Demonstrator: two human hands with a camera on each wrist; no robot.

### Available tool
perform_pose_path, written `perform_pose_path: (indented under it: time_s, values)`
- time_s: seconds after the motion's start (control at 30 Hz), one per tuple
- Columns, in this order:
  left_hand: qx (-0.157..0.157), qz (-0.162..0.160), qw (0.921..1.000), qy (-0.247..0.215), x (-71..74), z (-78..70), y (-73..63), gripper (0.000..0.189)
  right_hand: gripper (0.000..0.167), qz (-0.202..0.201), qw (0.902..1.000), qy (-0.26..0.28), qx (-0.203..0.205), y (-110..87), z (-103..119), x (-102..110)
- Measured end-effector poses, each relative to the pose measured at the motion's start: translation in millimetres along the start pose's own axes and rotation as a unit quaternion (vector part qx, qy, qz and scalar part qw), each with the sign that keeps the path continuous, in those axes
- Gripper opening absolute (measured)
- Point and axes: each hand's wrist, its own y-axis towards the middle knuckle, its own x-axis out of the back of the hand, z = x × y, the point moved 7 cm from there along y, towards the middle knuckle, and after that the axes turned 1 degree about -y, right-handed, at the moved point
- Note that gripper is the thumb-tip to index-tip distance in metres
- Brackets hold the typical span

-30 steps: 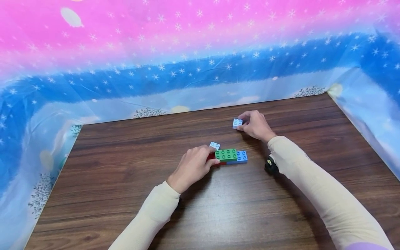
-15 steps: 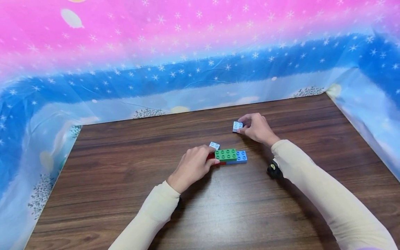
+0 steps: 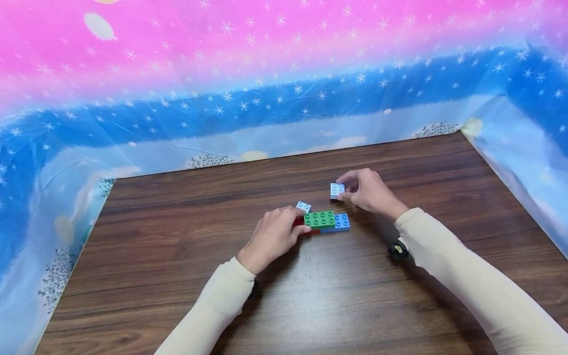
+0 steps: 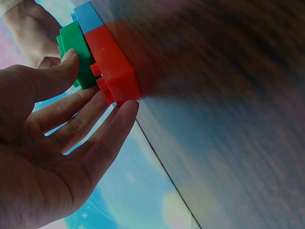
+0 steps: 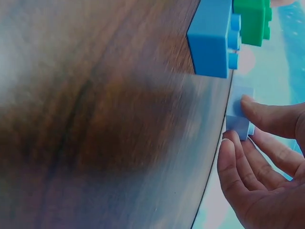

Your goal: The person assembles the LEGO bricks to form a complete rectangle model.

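Two building bricks, one red (image 4: 113, 62) and one blue (image 3: 342, 222), lie end to end on the table with a green brick (image 3: 319, 220) stacked across them. My left hand (image 3: 273, 233) grips the left end of this stack, its thumb on the green brick in the left wrist view. Just behind the stack, a pale blue brick (image 3: 303, 206) shows, partly hidden by my fingers. Farther back and to the right, my right hand (image 3: 372, 192) pinches another pale blue brick (image 3: 335, 191) between thumb and fingers, studs up, apart from the stack.
The brown wooden table (image 3: 177, 236) extends around both hands. A patterned pink and blue cloth (image 3: 266, 103) hangs behind its far edge and along the sides. A black strap piece (image 3: 398, 249) is at my right wrist.
My right hand has drawn the pale blue brick a little nearer to me, toward the stack. My left hand and the stack have stayed in place.
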Motion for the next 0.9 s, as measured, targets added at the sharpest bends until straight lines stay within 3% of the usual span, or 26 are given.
perform_pose_path:
  time_s: [0.53, 0.9]
  values:
    - [0.003, 0.000, 1.0000, 0.003, -0.9, -0.9, 0.4, 0.036, 0.029, 0.014, 0.9988, -0.003, 0.048, -34.2, 6, 5]
    - [0.004, 0.000, 1.0000, -0.003, 0.1, -0.5, -0.4, 0.035, 0.027, 0.029, 0.9980, 0.000, 0.055, -45.9, 8, 3]
